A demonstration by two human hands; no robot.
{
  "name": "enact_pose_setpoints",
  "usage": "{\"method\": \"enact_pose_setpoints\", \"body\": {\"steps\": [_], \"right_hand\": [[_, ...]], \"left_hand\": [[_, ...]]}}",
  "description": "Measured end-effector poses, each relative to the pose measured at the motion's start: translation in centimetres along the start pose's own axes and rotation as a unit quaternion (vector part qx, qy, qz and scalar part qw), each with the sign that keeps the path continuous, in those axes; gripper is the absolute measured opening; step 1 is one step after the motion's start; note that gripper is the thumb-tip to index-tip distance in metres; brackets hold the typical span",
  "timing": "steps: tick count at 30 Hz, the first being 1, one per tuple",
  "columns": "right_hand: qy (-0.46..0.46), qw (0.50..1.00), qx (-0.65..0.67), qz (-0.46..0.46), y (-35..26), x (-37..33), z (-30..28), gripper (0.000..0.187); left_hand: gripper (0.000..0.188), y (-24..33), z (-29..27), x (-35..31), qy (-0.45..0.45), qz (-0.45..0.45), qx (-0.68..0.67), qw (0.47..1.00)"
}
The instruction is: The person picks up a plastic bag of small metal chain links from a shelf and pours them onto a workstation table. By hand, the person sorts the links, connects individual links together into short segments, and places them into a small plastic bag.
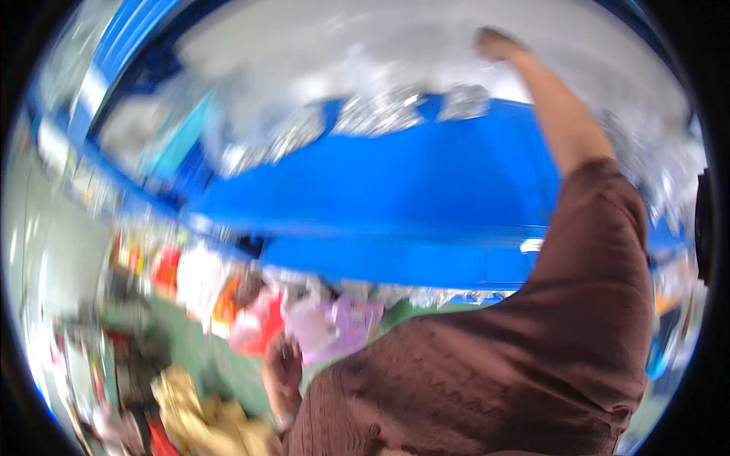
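Observation:
My right arm stretches far forward across a blue shelf. At its end my right hand (498,45) is against pale, translucent plastic bags (395,45) heaped along the back; motion smears its fingers, so I cannot see whether they grip anything. Shiny clear plastic packs (376,110) hang over the front of that heap, on the blue shelf surface (426,175). Low down on the left, my left hand (283,368) hangs near my body, beside a red and pink bag (262,323). Its fingers are blurred too.
A teal flat piece (182,137) leans among bags at the shelf's left end. Below, a purple bag (342,327) and other coloured bags lie along the green floor (220,357). Nearer, on the left, is a crumpled golden-yellow sack (201,414).

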State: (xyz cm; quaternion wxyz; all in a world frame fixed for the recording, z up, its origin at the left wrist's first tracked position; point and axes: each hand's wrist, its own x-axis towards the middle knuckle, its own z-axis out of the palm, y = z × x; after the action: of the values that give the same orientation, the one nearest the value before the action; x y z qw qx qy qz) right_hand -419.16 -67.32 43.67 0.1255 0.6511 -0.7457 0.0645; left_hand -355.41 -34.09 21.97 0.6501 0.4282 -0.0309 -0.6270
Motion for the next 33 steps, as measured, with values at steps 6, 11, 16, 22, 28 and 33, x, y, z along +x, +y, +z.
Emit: {"method": "enact_pose_setpoints", "body": {"steps": [6, 11, 16, 22, 28, 33], "right_hand": [[0.195, 0.959, 0.049, -0.198, -4.6, -2.1, -3.1, 0.033], [0.003, 0.859, 0.315, -0.404, -30.2, -15.0, -1.5, 0.024], [-0.138, 0.663, 0.382, -0.629, -54.0, -31.8, -3.5, 0.018], [-0.167, 0.352, 0.403, -0.828, -73.7, -50.7, -9.3, 0.02], [-0.244, 0.241, 0.483, -0.806, -82.5, -62.1, -12.3, 0.016], [-0.329, 0.207, 0.467, -0.795, -87.2, -66.4, -12.1, 0.022]], "left_hand": [[0.031, 3.8, 1.7, -4.9, -0.13, 0.101, -0.047, 0.985], [0.038, 6.9, -6.6, -9.7, -0.181, 0.17, -0.216, 0.944], [0.038, 10.5, -17.5, -16.1, -0.097, 0.305, -0.24, 0.916], [0.041, 16.1, -26.6, -24.7, -0.072, 0.411, -0.326, 0.849], [0.044, 18.4, -30.8, -29.6, -0.05, 0.47, -0.343, 0.812], [0.045, 19.5, -33.8, -29.7, -0.046, 0.487, -0.368, 0.791]]}}
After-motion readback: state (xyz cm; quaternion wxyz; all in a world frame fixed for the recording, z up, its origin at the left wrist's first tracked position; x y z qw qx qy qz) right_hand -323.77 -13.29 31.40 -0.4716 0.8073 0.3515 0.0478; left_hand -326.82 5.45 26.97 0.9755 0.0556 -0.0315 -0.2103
